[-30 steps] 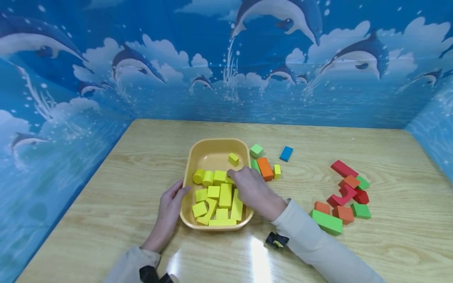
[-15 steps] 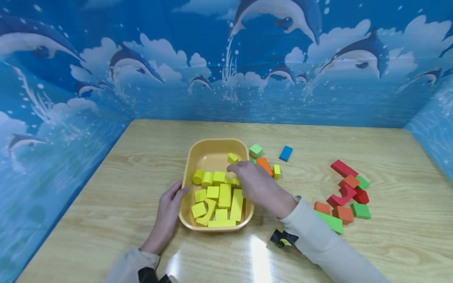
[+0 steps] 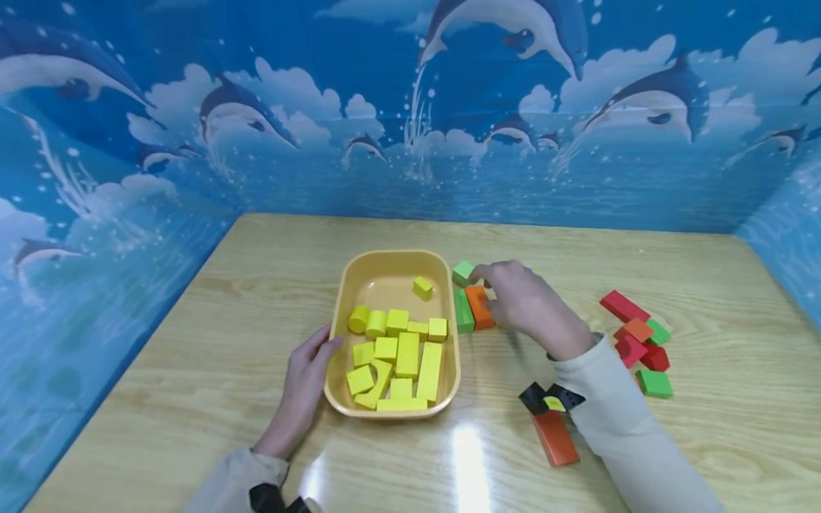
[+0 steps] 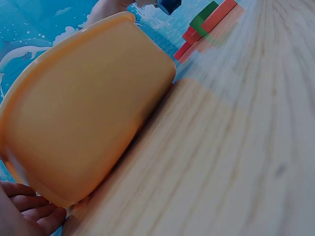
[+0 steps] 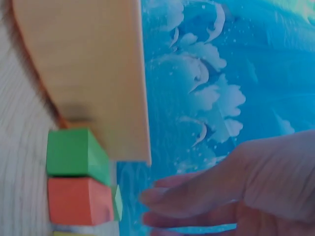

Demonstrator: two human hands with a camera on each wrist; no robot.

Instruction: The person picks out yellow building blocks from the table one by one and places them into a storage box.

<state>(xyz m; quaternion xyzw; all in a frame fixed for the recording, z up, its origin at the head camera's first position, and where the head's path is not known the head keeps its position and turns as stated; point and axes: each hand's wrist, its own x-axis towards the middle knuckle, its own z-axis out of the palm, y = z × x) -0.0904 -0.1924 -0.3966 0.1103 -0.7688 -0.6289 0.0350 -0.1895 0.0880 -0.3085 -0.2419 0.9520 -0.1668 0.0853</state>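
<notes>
My left hand (image 3: pixel 303 388) holds the left side of a tan plastic tray (image 3: pixel 391 262), its thumb at the rim and its fingers against the outer wall. Inside lie several yellow blocks (image 3: pixel 408 355), with a small yellow cube (image 3: pixel 422 288) apart near the far end. My right hand (image 3: pixel 529 303) hovers right of the tray, above an orange block (image 3: pixel 479 308). Between its thumb and fingers nothing shows in the right wrist view. Beside the orange block are a green block (image 3: pixel 463 311) and a light green cube (image 3: pixel 463 273). A yellow block (image 5: pixel 74 234) peeks in at that view's bottom edge.
Red, orange and green blocks lie loosely grouped at the right, among them a red bar (image 3: pixel 624 306) and a green block (image 3: pixel 655 383), partly hidden by the right sleeve. A reddish-orange bar (image 3: pixel 556 438) shows below the wrist camera. A dolphin-print backdrop (image 3: pixel 410 178) borders the wooden table (image 3: pixel 269 242).
My right hand has left the tray and moved right, over the blocks beside it, now covering the small yellow and blue ones there. The left hand and tray have stayed put.
</notes>
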